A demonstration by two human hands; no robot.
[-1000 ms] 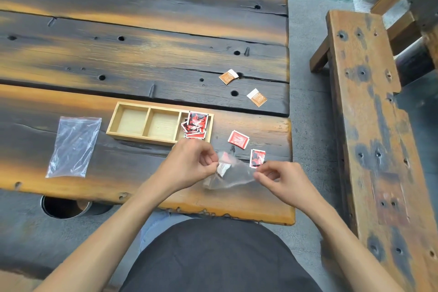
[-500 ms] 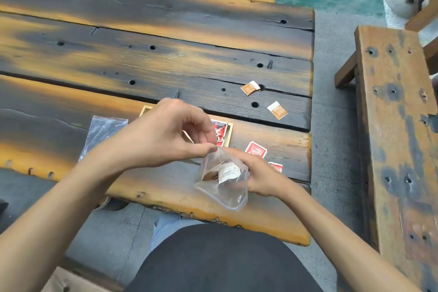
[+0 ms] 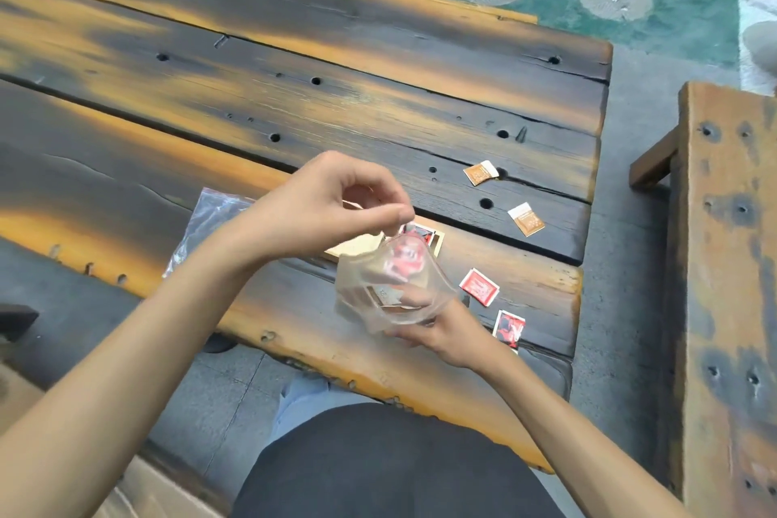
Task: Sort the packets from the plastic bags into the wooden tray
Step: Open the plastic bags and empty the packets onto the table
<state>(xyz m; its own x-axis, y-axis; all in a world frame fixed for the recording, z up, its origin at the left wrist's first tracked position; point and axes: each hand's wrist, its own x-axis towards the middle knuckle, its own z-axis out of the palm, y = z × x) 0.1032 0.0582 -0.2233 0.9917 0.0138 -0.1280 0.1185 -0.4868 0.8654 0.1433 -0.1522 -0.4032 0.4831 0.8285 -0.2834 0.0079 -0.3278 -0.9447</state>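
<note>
I hold a clear plastic bag (image 3: 391, 290) above the table's near edge. My left hand (image 3: 332, 206) pinches its upper rim from above. My right hand (image 3: 437, 328) grips it from below. Packets show blurred through the plastic. The wooden tray (image 3: 438, 243) lies mostly hidden behind my left hand and the bag, with red packets in its right compartment. Two red packets (image 3: 479, 287) (image 3: 509, 327) lie on the table right of the bag. Two orange packets (image 3: 480, 172) (image 3: 526, 219) lie farther back.
A second clear plastic bag (image 3: 210, 219) lies flat on the table (image 3: 294, 97), partly behind my left forearm. A wooden bench (image 3: 727, 265) runs along the right. The table edge is just in front of my lap.
The bag has been raised and pulled wider open, my left hand lifting its rim while my right hand moved underneath. The camera shifted closer and leftward.
</note>
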